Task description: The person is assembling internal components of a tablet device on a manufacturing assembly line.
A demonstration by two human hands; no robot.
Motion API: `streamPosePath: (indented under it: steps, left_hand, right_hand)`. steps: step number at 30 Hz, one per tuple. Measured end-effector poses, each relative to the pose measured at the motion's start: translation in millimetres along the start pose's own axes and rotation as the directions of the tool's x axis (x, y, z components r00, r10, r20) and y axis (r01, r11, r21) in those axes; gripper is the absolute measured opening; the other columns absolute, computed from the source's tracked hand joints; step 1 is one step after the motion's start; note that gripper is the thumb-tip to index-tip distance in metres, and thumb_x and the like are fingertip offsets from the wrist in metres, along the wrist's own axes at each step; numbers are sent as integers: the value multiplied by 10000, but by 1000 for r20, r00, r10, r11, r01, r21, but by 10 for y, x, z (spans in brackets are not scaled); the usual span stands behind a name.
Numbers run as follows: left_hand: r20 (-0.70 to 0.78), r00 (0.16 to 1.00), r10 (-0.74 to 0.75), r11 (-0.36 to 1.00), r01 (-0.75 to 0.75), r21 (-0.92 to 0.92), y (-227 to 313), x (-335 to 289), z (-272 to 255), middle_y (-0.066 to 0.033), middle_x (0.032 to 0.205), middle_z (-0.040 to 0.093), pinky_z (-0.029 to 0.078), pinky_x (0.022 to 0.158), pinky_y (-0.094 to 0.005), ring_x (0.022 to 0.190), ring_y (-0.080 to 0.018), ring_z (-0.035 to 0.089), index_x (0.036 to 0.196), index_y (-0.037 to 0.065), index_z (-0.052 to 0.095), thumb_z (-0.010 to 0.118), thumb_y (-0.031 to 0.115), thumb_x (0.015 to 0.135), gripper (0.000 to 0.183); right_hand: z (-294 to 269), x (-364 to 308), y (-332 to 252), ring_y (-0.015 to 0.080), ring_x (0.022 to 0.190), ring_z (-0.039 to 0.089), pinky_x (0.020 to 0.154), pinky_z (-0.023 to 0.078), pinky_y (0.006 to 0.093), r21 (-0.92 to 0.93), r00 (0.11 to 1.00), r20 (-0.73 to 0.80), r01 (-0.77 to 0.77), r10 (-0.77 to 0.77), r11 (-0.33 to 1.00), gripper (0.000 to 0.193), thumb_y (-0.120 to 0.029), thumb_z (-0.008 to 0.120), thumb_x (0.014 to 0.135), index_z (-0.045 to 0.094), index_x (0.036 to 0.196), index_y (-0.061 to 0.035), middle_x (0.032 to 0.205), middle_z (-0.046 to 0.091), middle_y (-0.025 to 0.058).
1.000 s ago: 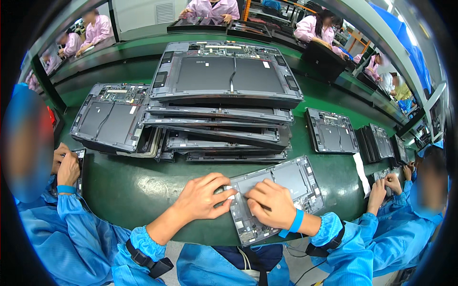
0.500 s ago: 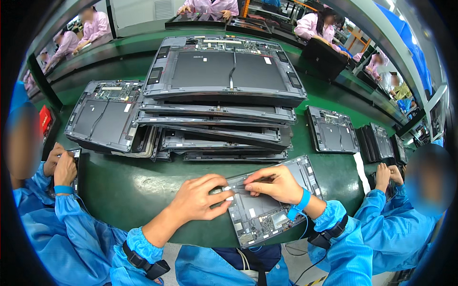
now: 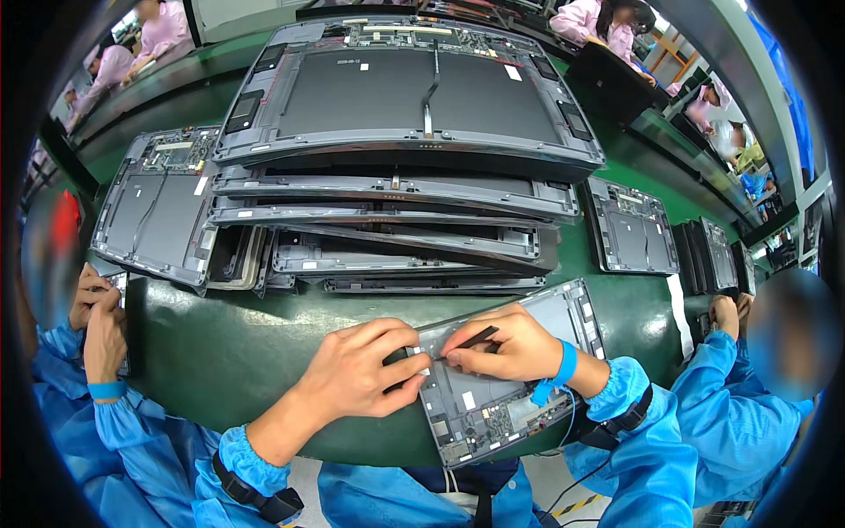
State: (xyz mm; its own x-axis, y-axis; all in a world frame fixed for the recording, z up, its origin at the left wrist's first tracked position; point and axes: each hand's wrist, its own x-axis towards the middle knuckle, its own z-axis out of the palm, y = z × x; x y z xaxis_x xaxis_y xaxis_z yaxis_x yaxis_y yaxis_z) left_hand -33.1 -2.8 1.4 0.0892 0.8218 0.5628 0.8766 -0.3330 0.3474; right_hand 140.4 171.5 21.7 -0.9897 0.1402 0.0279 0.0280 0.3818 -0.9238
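An opened laptop base [image 3: 528, 370] lies tilted on the bench before me, its green circuit board and grey panels exposed. My left hand [image 3: 365, 370] is at its left edge, thumb and fingers closed on that rim beside a small white piece [image 3: 420, 352]; whether they also pinch this piece is unclear. Between the closed fingers of my right hand [image 3: 510, 343] is a slim black tweezer-like tool [image 3: 481, 338], pointing down to the left near my left fingertips. The tool's tip is too small to make out. A blue strap with a cord circles my right wrist.
A tall stack of opened laptop bases [image 3: 396, 211] stands beyond my hands. Another pile [image 3: 158, 211] is to its left, more [image 3: 632, 227] to the right. A white strip [image 3: 679, 317] lies on the green bench [image 3: 238, 334]. Co-workers in blue sit on both sides, their hands [image 3: 106, 326] busy.
My right fingers have closed in, and the black tool now shows above them. My left hand stays at the same rim. The view has shifted, with the stack appearing larger.
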Motion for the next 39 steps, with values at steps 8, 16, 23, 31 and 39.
streamPosePath:
  steps: [8, 16, 23, 31, 39]
  left_hand:
    - [6, 1000, 0, 1000, 0, 2, 6, 25, -9, -15, 958, 611, 539, 595, -310, 879, -190, 635, 911, 178, 685, 743, 207, 715, 207]
    - [-4, 1000, 10, 1000, -9, 24, 6, 6, -13, -20, 962, 616, 538, 596, -308, 879, -191, 638, 913, 173, 687, 742, 208, 716, 207]
    - [2, 1000, 8, 1000, -9, 25, 12, 5, -5, -23, 963, 621, 539, 612, -310, 885, -194, 640, 913, 170, 686, 740, 210, 714, 210]
    - [6, 1000, 15, 999, -15, 29, 14, 27, -16, -23, 964, 621, 540, 609, -309, 886, -197, 640, 917, 169, 686, 739, 206, 713, 214]
    - [13, 1000, 1, 999, -2, 46, 27, 18, -25, -17, 962, 621, 540, 605, -305, 876, -188, 640, 910, 172, 683, 740, 204, 707, 212]
  right_hand:
    - [-5, 30, 5, 176, 615, 644, 544, 505, 275, -83, 989, -6, 144, -145, 986, 144, -64, 712, 816, 721, 957, -34, 807, 687, 94]
    - [-60, 91, -22, 261, 608, 625, 524, 483, 335, -251, 975, 65, 220, -211, 943, 92, -104, 702, 828, 689, 855, -17, 728, 626, 105]
    - [-115, 118, -36, 289, 642, 620, 564, 479, 372, -181, 975, 138, 196, -173, 964, 117, -129, 665, 860, 673, 867, -12, 768, 630, 115]
    - [-138, 137, -62, 310, 674, 622, 594, 489, 376, -216, 972, 168, 202, -167, 955, 130, -137, 651, 863, 667, 879, -10, 782, 628, 117]
    - [-167, 160, -35, 307, 685, 619, 609, 489, 377, -180, 967, 178, 214, -182, 960, 131, -127, 632, 854, 652, 848, 2, 782, 622, 120]
